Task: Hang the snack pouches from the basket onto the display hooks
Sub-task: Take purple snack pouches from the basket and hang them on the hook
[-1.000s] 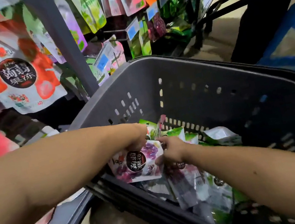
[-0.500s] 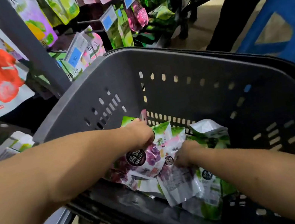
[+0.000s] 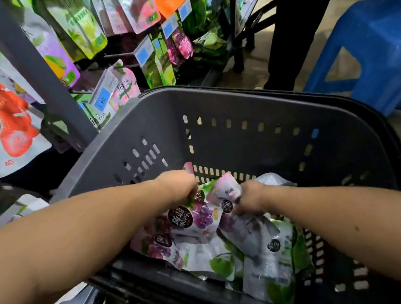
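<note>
A grey rack post (image 3: 27, 70) and hung packets (image 3: 136, 7) stand beyond my left grip (image 3: 181, 186), a blue stool (image 3: 376, 45) beyond my right grip (image 3: 249, 198); inside the grey basket (image 3: 237, 91) the left clutches a glossy purple grape pouch (image 3: 200, 217), the right pinches a pink-white pouch (image 3: 223, 188).

The head-worn wide-angle camera looks forward and steeply down, close over a grey perforated plastic basket (image 3: 161, 121) filling the frame's centre.
</note>
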Tool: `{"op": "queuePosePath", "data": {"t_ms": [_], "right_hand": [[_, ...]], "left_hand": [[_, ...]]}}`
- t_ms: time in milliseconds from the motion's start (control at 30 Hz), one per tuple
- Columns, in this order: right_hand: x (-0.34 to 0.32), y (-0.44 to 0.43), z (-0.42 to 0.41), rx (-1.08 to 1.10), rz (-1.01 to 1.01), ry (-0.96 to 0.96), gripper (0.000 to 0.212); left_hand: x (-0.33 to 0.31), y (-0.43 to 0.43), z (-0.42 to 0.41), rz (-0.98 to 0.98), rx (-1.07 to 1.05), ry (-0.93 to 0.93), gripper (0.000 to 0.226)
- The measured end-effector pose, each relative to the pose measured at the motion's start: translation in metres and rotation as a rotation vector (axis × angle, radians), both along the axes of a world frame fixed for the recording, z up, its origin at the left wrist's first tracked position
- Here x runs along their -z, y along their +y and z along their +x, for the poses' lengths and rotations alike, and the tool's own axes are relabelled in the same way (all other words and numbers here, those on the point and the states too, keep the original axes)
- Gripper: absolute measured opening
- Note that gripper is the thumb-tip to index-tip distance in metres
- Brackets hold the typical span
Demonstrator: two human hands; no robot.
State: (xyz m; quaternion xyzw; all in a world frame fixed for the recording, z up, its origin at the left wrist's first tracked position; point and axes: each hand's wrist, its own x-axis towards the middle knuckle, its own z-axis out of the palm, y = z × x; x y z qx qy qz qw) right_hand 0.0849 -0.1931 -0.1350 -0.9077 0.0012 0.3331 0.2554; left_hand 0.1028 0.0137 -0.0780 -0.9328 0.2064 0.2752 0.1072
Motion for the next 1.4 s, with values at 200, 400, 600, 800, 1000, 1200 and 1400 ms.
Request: {"op": "queuePosePath", "data": {"t_ms": [200,400,600,800,1000,1200,1400], "right_hand": [[-0.081,-0.021,0.002,0.114,0.170,-0.134,0.017],[-0.146,-0.033,-0.019,-0.089,0.201,-0.241,0.014],[-0.165,-0.012,-0.053,-0.294,0.377,-0.287,0.019],[-0.163,0.000,-0.060,-0.427,0.377,-0.201,0.060],[-0.148,0.006,-0.058,-0.545,0.191,-0.412,0.029],[-0.147,-0.009,-0.055,-0.222,0.320,-0.289,0.029],[-0.153,-0.031,-0.038,-0.020,0.450,-0.348,0.007]], "left_hand": [[-0.060,0.005,-0.009,-0.177,-0.050,-0.189,0.012],[-0.117,0.025,-0.031,-0.012,0.037,-0.598,0.020],[-0.123,0.031,-0.052,-0.115,-0.022,-0.637,0.016],[-0.135,0.026,-0.056,-0.179,0.012,-0.627,0.017],[-0.127,0.016,-0.052,-0.383,0.117,-0.455,0.021],[-0.122,0.024,-0.052,-0.606,-0.106,-0.561,0.042],[-0.117,0.054,-0.057,-1.262,-0.934,-0.224,0.116]]}}
